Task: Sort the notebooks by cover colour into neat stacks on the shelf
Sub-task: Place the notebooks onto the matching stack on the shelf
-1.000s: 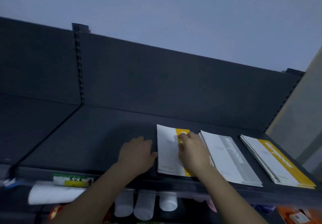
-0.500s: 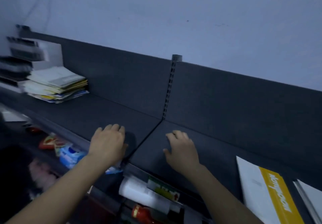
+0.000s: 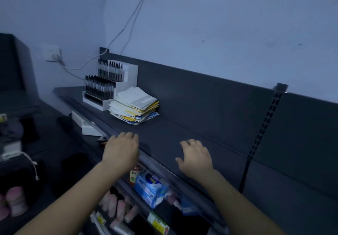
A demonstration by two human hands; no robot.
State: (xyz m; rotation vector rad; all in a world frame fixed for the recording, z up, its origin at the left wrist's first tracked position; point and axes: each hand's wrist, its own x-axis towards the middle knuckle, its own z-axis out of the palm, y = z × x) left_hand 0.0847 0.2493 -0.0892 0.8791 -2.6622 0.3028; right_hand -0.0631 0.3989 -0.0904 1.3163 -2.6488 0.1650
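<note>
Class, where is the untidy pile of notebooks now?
Head view, left of centre: the untidy pile of white, yellow and blue notebooks lies on the dark grey shelf, beside the white tiered pen display, beyond the left hand.

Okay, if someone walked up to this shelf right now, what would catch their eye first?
An untidy pile of notebooks, with white, yellow and blue covers splayed at angles, sits at the far left of the dark shelf, beside a white pen rack. Nearer, the left hand and right hand are spread at the shelf's front, both empty.
</note>
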